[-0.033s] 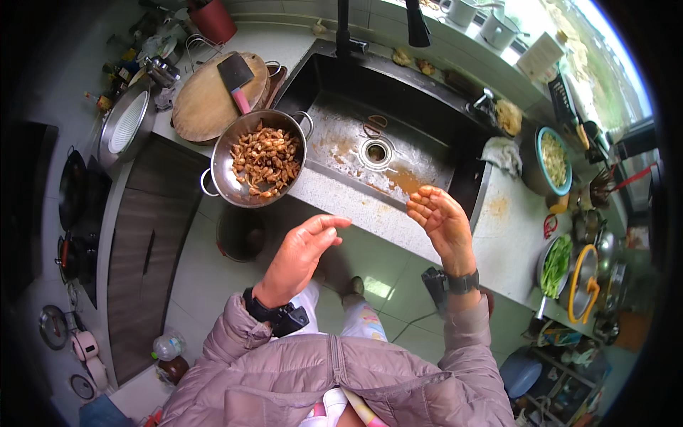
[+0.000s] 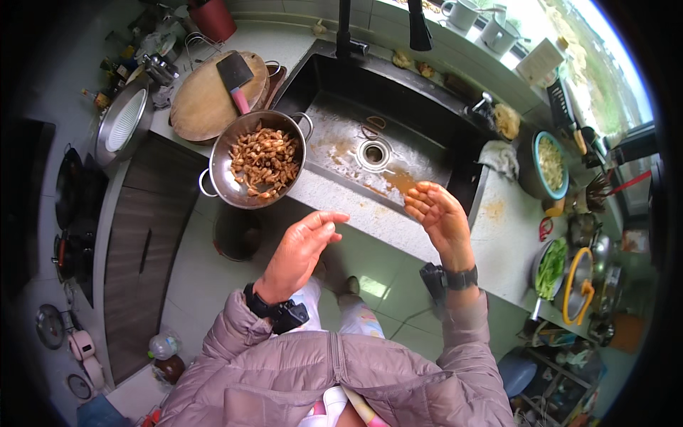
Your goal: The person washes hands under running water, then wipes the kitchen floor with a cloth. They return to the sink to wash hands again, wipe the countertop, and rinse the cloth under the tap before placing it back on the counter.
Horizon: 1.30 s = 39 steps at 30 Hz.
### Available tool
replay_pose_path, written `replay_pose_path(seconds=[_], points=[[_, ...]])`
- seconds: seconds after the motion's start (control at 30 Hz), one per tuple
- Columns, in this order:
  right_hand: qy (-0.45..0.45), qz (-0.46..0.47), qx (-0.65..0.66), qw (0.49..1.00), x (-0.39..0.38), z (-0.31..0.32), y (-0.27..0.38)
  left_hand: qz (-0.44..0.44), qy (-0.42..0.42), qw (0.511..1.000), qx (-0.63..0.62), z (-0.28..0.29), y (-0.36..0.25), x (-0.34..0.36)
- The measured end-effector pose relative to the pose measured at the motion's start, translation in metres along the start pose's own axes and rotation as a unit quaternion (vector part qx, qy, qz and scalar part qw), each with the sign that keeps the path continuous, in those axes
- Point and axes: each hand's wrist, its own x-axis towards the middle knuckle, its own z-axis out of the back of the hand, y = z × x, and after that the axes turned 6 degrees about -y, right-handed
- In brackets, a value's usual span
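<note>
Left hand (image 2: 299, 252) is held in front of the counter (image 2: 356, 206), below and right of the pan (image 2: 222, 171) in view. Its fingers are loosely bent and close together, thumb alongside; no object is seen gripped. Right hand (image 2: 442, 220) is raised near the front right corner of the sink (image 2: 398, 107), palm turned inward, fingers slightly curled, unclenched, likewise with nothing seen gripped. The hands are kept apart from each other. Black straps are worn on both wrists.

Pan is set at the counter's front edge, left of the sink, and is touched by neither hand. Brown food pieces (image 2: 267, 162) are heaped in it, with bare metal exposed at the left. Behind it, a round cutting board (image 2: 196, 107) is topped by a broad knife (image 2: 235, 72), pink handle pointed at the pan; contact there can't be confirmed.

Sink floor is wet and stained brown around the drain (image 2: 373, 154). Right of the sink, a cloth (image 2: 500, 158), a blue-rimmed bowl (image 2: 530, 171) of pale food and green leaves (image 2: 552, 269) are laid out.
</note>
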Motion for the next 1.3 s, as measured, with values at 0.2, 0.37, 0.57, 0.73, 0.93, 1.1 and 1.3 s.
replay_pose_path(seconds=[0.2,0.37,0.57,0.73,0.93,1.1,1.3], points=[[-0.036,-0.02,-0.104,0.994,0.046,-0.07,0.062,0.068,0.027,0.979,-0.189,-0.002,-0.002,0.087],[0.09,-0.012,-0.174,0.981,0.111,-0.106,0.068,0.048,0.086,0.982,-0.162,0.008,0.002,0.133],[0.131,-0.039,-0.146,0.98,0.259,-0.138,0.048,0.096,-0.028,0.978,-0.186,0.013,0.003,0.16],[0.08,-0.11,-0.108,0.985,0.376,-0.17,0.05,0.092,-0.101,0.976,-0.171,0.004,0.0,0.162],[-0.095,-0.069,-0.052,0.992,0.413,-0.137,0.053,0.062,-0.126,0.972,-0.189,-0.009,-0.002,0.172],[-0.071,-0.095,0.131,0.984,0.352,-0.065,0.068,0.045,-0.096,0.974,-0.2,-0.023,0.001,0.201],[0.016,-0.072,0.23,0.97,0.328,-0.003,0.09,0.018,-0.058,0.974,-0.22,-0.052,0.014,0.271]])
